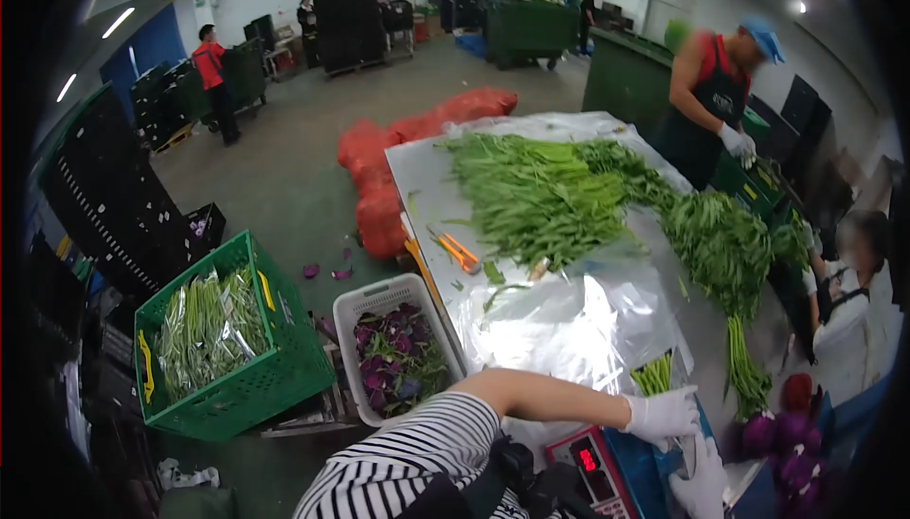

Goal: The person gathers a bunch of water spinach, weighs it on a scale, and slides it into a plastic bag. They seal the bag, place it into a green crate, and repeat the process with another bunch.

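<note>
Both my hands wear white gloves and are close together at the lower right, beside the digital scale [580,453]. My left hand [661,417] reaches across from the striped sleeve, its fingers closed on a clear plastic bag with cut green stems [652,374] showing at its end. Just below it, my right hand [701,481] has its fingers bent together near the same bag; what they pinch is hidden. The scale has a red frame and a lit red display. More clear plastic bags [559,325] lie flat on the metal table [417,178].
Leafy greens [540,197] are heaped on the table near an orange cutter [459,252]. To the left stand a white basket [403,287] of purple-green trimmings and a green crate [284,329] of bagged stems. Red sacks [374,197] lie behind. A gloved co-worker [716,102] stands opposite.
</note>
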A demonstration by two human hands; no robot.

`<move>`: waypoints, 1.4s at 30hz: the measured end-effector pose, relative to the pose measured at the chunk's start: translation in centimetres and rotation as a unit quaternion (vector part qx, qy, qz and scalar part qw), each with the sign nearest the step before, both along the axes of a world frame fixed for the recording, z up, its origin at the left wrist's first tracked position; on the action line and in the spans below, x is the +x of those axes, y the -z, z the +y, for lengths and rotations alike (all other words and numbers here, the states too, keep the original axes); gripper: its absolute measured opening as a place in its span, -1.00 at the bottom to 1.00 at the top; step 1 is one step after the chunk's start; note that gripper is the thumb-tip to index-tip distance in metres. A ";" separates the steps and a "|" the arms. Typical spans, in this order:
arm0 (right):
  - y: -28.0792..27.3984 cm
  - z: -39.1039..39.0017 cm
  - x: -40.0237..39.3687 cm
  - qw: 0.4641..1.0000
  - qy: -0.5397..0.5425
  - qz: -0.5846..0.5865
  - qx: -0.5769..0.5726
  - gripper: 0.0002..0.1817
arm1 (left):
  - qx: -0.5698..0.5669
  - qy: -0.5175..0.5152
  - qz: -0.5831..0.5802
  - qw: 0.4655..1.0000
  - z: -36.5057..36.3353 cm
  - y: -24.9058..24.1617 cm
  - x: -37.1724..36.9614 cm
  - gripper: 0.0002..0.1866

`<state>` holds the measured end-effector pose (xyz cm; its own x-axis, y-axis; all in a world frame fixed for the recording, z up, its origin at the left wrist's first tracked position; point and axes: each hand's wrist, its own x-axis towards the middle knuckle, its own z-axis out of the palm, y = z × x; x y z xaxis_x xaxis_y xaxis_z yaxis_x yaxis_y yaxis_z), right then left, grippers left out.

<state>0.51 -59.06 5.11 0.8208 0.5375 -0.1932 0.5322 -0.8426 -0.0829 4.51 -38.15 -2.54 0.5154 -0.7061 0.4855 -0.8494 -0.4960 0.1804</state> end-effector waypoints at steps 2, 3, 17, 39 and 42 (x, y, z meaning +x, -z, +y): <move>1.8 -0.8 -0.2 0.997 0.046 0.040 0.038 0.24 | 0.029 -0.017 -0.007 0.999 0.4 -0.9 -0.8 -0.33; 1.1 -0.4 -1.4 0.999 0.021 0.004 0.032 0.19 | 0.005 -0.013 -0.025 1.000 0.7 -0.9 -1.3 -0.33; -3.2 4.9 -4.7 0.877 0.265 0.279 0.286 -0.33 | -0.060 -0.144 0.084 0.984 21.0 0.6 -8.2 -0.45; -0.7 18.0 -12.5 0.767 0.435 0.246 0.403 -0.38 | -0.051 0.030 0.103 0.993 22.8 11.8 -9.0 -0.73; 0.3 18.5 -11.9 0.774 0.413 0.282 0.389 -0.32 | 0.061 0.026 0.174 0.983 24.9 7.5 -10.7 -0.81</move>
<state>-11.41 -40.53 4.82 0.8498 0.0073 -0.5270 -0.4668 -0.4538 -0.7591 -6.22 -13.21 -10.07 0.5977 -0.7772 0.1967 -0.7711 -0.4901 0.4066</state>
